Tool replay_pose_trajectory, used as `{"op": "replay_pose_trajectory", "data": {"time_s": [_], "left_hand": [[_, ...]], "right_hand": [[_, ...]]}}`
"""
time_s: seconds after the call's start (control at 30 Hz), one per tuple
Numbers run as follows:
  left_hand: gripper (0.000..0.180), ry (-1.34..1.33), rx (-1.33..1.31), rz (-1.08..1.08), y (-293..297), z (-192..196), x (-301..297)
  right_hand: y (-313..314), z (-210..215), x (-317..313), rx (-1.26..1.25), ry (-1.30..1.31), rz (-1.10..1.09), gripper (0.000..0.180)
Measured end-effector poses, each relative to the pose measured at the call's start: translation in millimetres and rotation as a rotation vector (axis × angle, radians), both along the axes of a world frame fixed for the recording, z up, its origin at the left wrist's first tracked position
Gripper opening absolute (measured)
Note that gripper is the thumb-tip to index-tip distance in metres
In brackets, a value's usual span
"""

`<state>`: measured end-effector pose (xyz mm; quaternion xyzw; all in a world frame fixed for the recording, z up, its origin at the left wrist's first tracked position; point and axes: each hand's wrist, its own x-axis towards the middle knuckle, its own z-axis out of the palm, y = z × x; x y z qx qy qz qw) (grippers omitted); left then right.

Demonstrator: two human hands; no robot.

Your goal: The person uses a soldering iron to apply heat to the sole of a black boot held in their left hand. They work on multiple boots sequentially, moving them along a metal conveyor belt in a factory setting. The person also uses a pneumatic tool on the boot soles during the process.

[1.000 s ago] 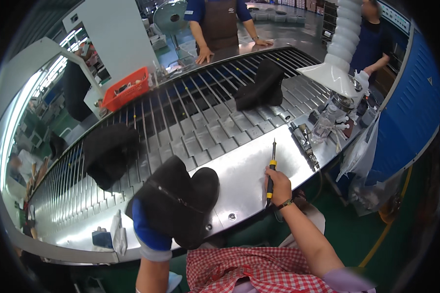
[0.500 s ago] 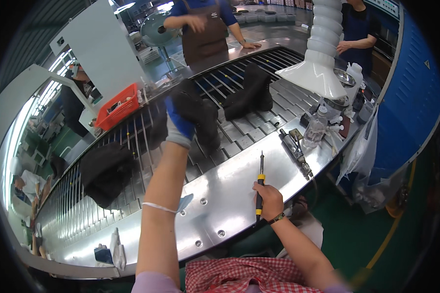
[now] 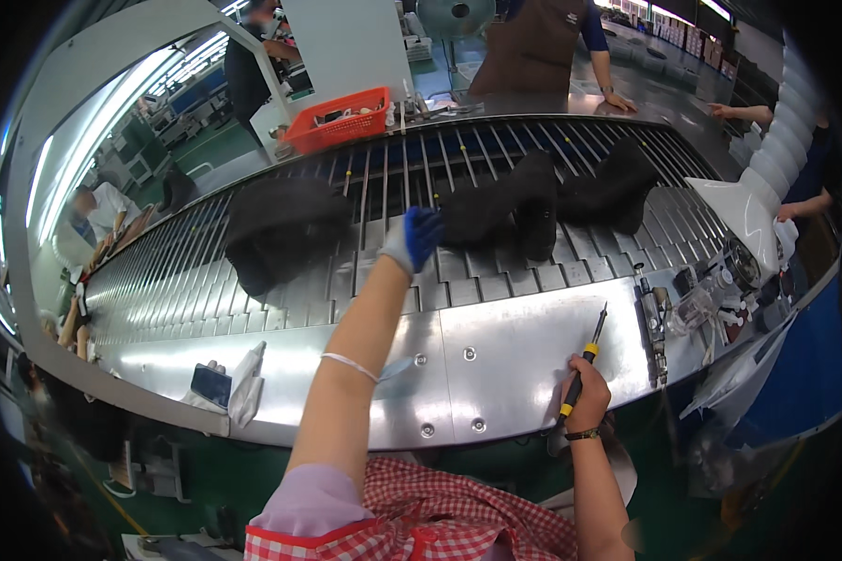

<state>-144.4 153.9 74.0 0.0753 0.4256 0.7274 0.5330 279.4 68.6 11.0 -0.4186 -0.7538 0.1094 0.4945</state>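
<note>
My left hand (image 3: 417,239), in a blue and white glove, hovers over the slatted conveyor (image 3: 458,292) with its fingers curled and nothing visible in them. Just right of it lies a black boot (image 3: 510,208), close to the fingertips; I cannot tell whether they touch. A second black boot (image 3: 616,185) rests further right, and another dark boot (image 3: 285,224) lies to the left. My bare right hand (image 3: 587,395) is closed around a black-and-yellow soldering iron (image 3: 586,366), its thin metal tip pointing up and away. A light blue mask (image 3: 396,367) hangs from a loop round my left forearm.
A red basket (image 3: 339,122) of small items stands beyond the conveyor. At right are an air tool (image 3: 653,323), bottles and a white suction hood (image 3: 741,210). A cloth (image 3: 246,385) lies at the near left. Across the conveyor stands a person in a brown apron (image 3: 530,56).
My left hand has let go of the middle boot, which now lies on the conveyor, and has moved left of it. The view has turned left. My right hand still holds the soldering iron.
</note>
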Motion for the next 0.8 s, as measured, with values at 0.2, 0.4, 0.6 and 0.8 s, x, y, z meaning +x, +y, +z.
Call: {"op": "replay_pose_trajectory", "data": {"time_s": [0.2, 0.4, 0.6, 0.8], "left_hand": [[0.039, -0.031, 0.223, 0.109, -86, -7, -161], [0.050, 0.083, 0.086, 0.230, -95, -9, -224], [0.048, 0.149, 0.004, 0.132, -73, -6, -225], [0.023, 0.100, 0.375, -0.505, -108, 38, -280]], "right_hand": [[5, -5, 5, 0.018, -0.054, -0.005, 0.033], [2, 9, 11, -0.010, -0.151, -0.022, 0.036], [-3, 9, 15, -0.081, -0.203, -0.087, 0.032], [-4, 14, 1, -0.101, -0.149, -0.063, 0.034]]}}
